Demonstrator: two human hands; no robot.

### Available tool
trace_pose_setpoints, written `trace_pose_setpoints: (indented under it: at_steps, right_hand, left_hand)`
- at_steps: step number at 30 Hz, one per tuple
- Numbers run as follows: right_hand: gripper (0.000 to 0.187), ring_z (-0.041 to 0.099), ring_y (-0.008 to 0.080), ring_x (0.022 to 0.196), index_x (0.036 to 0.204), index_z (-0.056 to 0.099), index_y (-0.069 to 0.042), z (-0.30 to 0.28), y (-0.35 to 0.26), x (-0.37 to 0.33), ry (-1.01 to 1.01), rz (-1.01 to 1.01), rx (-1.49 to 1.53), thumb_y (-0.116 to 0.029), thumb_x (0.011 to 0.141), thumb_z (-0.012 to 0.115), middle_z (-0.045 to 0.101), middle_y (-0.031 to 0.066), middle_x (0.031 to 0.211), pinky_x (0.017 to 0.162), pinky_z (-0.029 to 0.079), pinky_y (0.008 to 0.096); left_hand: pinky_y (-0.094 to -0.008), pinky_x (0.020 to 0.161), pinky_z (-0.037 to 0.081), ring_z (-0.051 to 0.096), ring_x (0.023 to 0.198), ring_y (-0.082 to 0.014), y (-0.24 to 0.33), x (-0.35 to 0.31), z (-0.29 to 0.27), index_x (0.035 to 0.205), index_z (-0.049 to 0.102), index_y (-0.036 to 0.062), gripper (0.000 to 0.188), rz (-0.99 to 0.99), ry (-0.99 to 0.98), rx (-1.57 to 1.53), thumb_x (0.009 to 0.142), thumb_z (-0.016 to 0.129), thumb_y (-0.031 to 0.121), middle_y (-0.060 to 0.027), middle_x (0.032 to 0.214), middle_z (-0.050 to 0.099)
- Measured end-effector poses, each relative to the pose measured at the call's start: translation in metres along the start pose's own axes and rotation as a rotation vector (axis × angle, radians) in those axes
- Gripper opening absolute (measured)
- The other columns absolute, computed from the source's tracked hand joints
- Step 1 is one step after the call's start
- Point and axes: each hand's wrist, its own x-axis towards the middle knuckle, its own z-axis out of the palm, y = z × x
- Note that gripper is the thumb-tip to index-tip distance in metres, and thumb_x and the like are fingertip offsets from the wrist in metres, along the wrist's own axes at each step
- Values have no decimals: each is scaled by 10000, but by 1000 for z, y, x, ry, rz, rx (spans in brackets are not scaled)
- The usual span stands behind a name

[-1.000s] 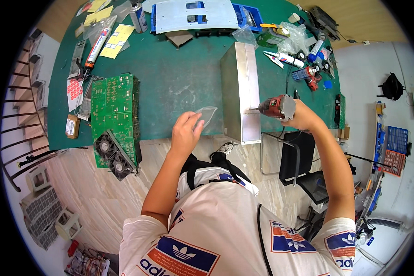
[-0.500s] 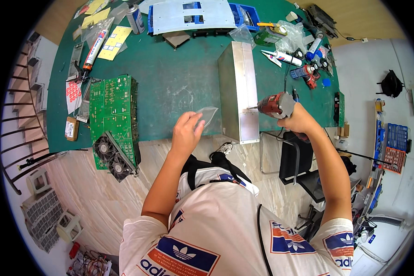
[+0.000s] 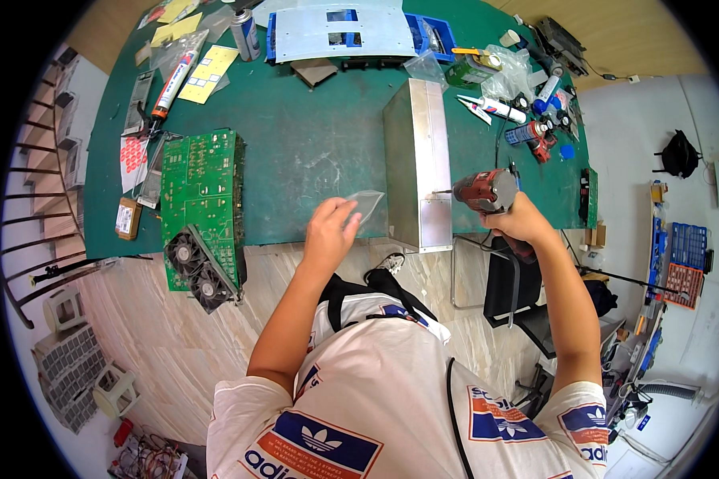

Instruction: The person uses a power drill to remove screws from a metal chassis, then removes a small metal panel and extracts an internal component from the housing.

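My right hand point(image 3: 526, 221) is wrapped round the grip of a red and black power drill point(image 3: 481, 191). Its bit points left at the side of a tall silver metal case point(image 3: 428, 152), which stands at the table's front edge; whether the tip touches it I cannot tell. Just left of the case, my left hand point(image 3: 331, 227) pinches a small clear plastic bag point(image 3: 367, 205) between thumb and fingers. What lies inside the bag is too small to make out. Further left lies a green circuit board point(image 3: 202, 180) with two black fans point(image 3: 200, 267) jutting over the edge.
A green table point(image 3: 311, 136) bears everything. At its back sit a white panel point(image 3: 339, 32) on blue bins and a spray can point(image 3: 246, 35). A caulking gun point(image 3: 172, 85) lies at left. Tubes, cans and a second red tool point(image 3: 542, 147) crowd the right. A black chair point(image 3: 503, 279) stands below.
The view has shifted slightly, so the table's things sit a little lower and further right. Both hands keep their holds, and the drill stays beside the case.
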Motion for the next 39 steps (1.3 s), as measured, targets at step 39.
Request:
trace_pose_setpoints:
  at_steps: [39]
  right_hand:
    - [423,596,115,651,1165,622,-22,2,13,-2,29,-19,-41,16,761,741,661,33,857,592,519,310]
  left_hand:
    - [-333,645,560,674,724,-247,3,3,1,1091,725,-38,247,-36,-51,9,860,756,43,-152,1019,676]
